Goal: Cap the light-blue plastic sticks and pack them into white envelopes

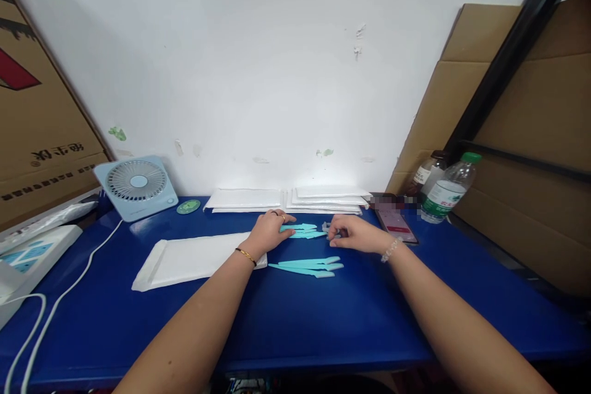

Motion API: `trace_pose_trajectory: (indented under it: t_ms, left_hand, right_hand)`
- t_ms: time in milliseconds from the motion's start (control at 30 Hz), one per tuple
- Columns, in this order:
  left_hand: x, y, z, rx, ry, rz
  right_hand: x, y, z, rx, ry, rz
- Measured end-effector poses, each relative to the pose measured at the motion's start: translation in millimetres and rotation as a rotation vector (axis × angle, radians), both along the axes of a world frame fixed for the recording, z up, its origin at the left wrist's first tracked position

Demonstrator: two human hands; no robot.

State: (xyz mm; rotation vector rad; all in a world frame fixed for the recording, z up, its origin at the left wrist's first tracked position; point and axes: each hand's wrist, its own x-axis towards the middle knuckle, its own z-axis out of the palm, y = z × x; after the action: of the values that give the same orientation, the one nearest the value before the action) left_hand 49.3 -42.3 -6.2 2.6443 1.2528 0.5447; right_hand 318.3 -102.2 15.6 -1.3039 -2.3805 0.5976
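My left hand (pixel 271 229) has its thumb and fingers closed around the left ends of several turquoise eyebrow razors (pixel 305 229) lying on the blue table. Over their right ends is my right hand (pixel 351 233), its fingers curled in a pinch at a small clear plastic piece (pixel 325 227). That piece is partly hidden by the fingers. Nearer to me lie a few more turquoise razors (pixel 307 265), fanned out with their pale ends to the right. A white padded envelope (pixel 194 258) rests flat to the left, partly under my left forearm.
Stacked white envelopes (pixel 244 199) lie along the wall. A light blue fan (pixel 137 184) and a green round disc (pixel 188 206) are on the left, with white cables (pixel 76 283). On the right are a phone (pixel 397 226), a water bottle (pixel 447 191) and a brown bottle (pixel 425 175).
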Motion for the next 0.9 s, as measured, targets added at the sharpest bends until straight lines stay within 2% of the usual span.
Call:
trace_pose_trajectory:
  t_ms: [100,267,367,433,600,733,833,900]
  left_hand:
    - [0,1,-4.3,-0.057,0.003,-0.040]
    - [1,-1,0.1,-0.065,-0.010,-0.067]
    - [4,-10,10.2,-0.040,-0.073,-0.084]
    - [7,-16,16.7,-0.062,-0.098,-0.145]
    - [14,-22,20.0,-0.116,0.009,-0.269]
    - [13,-17,18.1,-0.057,0.055,-0.230]
    - [6,-11,19.7,0.033,0.087,-0.139]
    - [0,-8,20.1,0.037,0.102,-0.071]
  right_hand:
    - [-10,-8,4.3,-0.088,-0.083,0.119]
    - [-16,-9,3.4,-0.093,-0.165,0.153]
    - [-12,-6,1.3,-0.040,-0.138,0.108]
    - [-10,-4,0.4,0.000,-0.097,0.045]
    - [-10,-1,-0.6,0.090,-0.065,-0.026]
    - [-7,2,-3.9,0.087,-0.021,-0.034]
    - [2,7,-7.7,0.091,0.000,-0.104]
    - [8,10,-9.2,0.094,-0.003,-0.162]
